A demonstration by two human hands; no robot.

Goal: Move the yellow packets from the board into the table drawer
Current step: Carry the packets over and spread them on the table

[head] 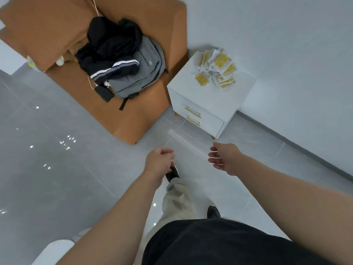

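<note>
Hands: left hand (pixel 159 161) and right hand (pixel 223 157) both hang loose in front of the body, fingers lightly curled, holding nothing.
Packets: yellow packets (pixel 216 68) lie in an overlapping heap on the top of the white table (pixel 193 87), up ahead of the right hand and well apart from both hands.
Drawers: drawers (pixel 207 119) sit closed, between the right hand and the heap.
Risk, order: grabbing packets first would likely leave no free hand for a handle (pixel 193 111).
Risk, spill: the heap lies near the table's far edge, so a sweeping grab may push slippery packets off behind the table.
Risk, leftovers: overlapping packets may hide one underneath.
Risk, jam: a packet draped over the drawer lip could catch when the drawer closes.
Count, packets: roughly eight to ten; overlap and blur prevent an exact count.
Count, drawers: two, one gold handle each.
Count, tables: one.
Count, hands: two.
</note>
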